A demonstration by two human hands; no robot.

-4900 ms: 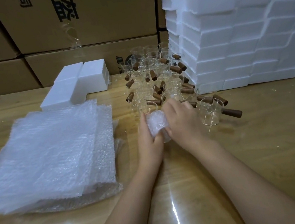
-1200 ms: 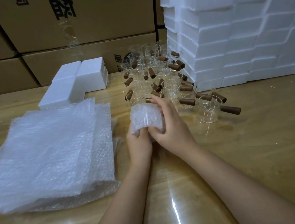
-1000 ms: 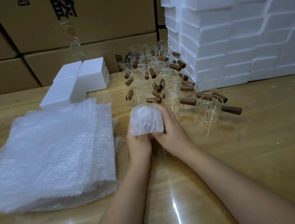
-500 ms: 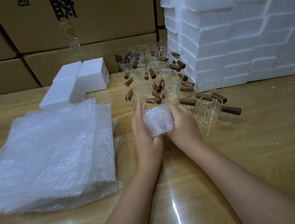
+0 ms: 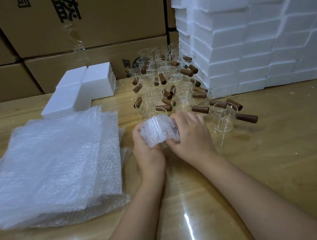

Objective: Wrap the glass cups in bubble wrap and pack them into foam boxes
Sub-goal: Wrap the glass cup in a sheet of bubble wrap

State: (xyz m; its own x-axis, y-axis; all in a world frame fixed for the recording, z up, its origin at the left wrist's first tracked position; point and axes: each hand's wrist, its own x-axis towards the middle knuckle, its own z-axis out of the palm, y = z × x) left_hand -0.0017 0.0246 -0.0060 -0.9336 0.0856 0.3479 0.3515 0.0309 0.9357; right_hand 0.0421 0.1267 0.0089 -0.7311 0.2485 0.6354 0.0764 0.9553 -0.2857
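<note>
A thick stack of bubble wrap (image 5: 48, 166) sheets lies on the left of the table (image 5: 280, 153), so plenty of wrapping stock is left. Behind it sit a few foam boxes (image 5: 87, 85); whether anything is packed in them cannot be seen. In the middle, the left hand (image 5: 146, 150) curls round the wrapped cup (image 5: 158, 130) from below, and the right hand (image 5: 192, 133) grips its right end, just above the table. This cup looks nearly wrapped but is not yet boxed. Beyond the hands stand many bare cups (image 5: 169, 85), so most of the job seems to lie ahead. At far right a tall foam stack (image 5: 253, 35) waits.
</note>
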